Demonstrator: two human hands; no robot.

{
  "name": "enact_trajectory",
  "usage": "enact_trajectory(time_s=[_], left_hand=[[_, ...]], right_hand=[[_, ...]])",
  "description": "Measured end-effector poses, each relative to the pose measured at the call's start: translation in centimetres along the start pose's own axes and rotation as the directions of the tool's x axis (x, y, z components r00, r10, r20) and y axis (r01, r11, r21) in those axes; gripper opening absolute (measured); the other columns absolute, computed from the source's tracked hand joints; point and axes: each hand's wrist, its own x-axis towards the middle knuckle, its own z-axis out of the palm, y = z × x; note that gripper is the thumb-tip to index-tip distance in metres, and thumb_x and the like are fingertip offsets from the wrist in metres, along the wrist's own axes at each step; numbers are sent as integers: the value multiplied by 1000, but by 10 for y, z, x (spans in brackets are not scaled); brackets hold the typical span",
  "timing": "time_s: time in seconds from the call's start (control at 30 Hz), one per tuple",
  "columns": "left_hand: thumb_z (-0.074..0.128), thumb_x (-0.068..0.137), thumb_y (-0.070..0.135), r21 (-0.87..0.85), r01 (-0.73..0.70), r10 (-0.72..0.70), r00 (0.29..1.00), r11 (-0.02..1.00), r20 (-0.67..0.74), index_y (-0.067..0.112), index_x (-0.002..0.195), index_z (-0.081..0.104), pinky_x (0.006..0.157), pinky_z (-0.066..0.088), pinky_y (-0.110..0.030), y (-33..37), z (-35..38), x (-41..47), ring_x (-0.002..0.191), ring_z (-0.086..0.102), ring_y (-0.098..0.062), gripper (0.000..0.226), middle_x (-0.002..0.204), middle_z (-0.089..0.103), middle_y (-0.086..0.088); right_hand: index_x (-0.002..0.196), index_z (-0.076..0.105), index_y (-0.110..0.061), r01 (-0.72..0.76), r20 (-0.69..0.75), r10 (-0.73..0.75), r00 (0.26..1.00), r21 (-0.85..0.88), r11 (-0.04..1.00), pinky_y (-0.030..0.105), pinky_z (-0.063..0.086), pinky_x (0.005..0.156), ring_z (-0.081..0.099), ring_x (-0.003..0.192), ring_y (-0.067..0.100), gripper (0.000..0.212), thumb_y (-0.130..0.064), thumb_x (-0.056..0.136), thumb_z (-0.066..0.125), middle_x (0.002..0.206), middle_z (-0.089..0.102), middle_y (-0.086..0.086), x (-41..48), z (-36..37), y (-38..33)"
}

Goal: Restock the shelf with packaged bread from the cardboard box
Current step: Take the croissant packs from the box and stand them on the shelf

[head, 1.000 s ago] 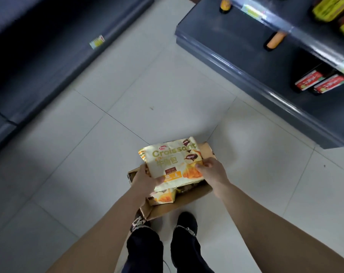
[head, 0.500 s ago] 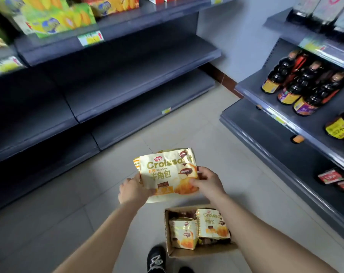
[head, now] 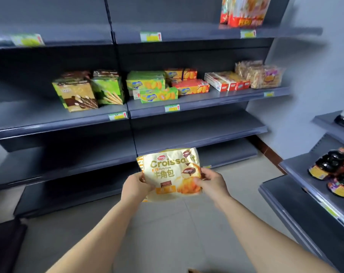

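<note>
I hold a cream and gold croissant bag (head: 170, 172) upright in front of me, its printed face toward the camera. My left hand (head: 134, 188) grips its lower left edge and my right hand (head: 211, 181) grips its right edge. The bag hangs in the air before the dark grey shelf unit (head: 196, 134), level with its lower shelves. The cardboard box is out of view.
Biscuit and wafer boxes (head: 151, 87) fill a middle shelf. Red packs (head: 244, 10) stand on the top shelf at right. A second shelf unit (head: 305, 194) at right carries dark sauce bottles (head: 333, 170). Tiled floor (head: 167, 223) lies below.
Both hands lifted the bag out of the box and up. The view swung from the floor up to the shelves, and the box dropped out of sight.
</note>
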Motion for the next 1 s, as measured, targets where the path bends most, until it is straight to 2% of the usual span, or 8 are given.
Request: enact_trajectory(time_s=[0.07,0.2,0.3,0.43,0.57,0.67,0.8,1.0], left_hand=[[75,75,9,-25,-33,32,998,999,-45,18,96,67,64,54,-32,12,-29,9,85,66,-21,25,94,70,0],[77,77,14,-117,-105,87,985,988,-148,18,122,51,69,53,-34,42,-93,36,96,63,-23,52,110,62,-1],[75,80,16,-117,-198,172,964,973,-205,17,123,49,64,51,-32,68,-140,59,93,61,-23,50,105,61,-2],[67,86,19,-80,-316,282,916,945,-285,21,128,47,58,51,-29,103,-198,86,80,61,-15,47,94,61,4],[64,88,20,-29,-403,373,870,915,-322,21,132,46,55,49,-26,142,-244,108,78,59,-13,47,97,59,3],[61,90,20,-14,-447,417,843,894,-340,22,132,47,62,55,-32,171,-267,125,87,61,-18,44,105,60,1],[60,90,17,-52,-471,427,837,881,-340,22,130,49,79,58,-42,215,-286,153,97,62,-22,42,108,62,0],[60,91,19,-84,-526,469,811,846,-350,21,132,49,61,53,-29,278,-289,206,94,65,-22,42,110,65,-3]], right_hand=[[116,69,-22,54,2,-54,999,-2,999,40,56,91,67,100,16,40,-13,78,74,107,71,-5,8,15,-31],[110,70,-26,172,9,-172,985,31,985,37,58,86,68,95,12,31,-13,83,71,103,72,-9,24,49,-104],[114,70,-26,255,-10,-255,967,78,964,37,58,85,68,98,13,33,-11,84,69,105,73,-7,35,77,-157],[105,71,-28,364,-65,-359,931,118,924,33,58,84,68,98,12,27,-8,87,66,102,73,-9,49,107,-225],[117,69,-22,421,-121,-406,906,146,895,36,57,87,66,104,14,30,-11,89,66,110,71,-7,67,126,-282],[119,67,-24,464,-180,-441,879,114,878,37,56,90,64,105,13,32,-14,89,66,112,69,-9,85,133,-318],[124,64,-28,508,-224,-482,847,75,858,41,55,92,61,110,15,37,-20,88,67,119,66,-8,120,130,-362],[126,62,-27,565,-255,-531,809,83,821,41,54,93,60,109,18,39,-19,89,67,123,61,1,184,114,-421]])
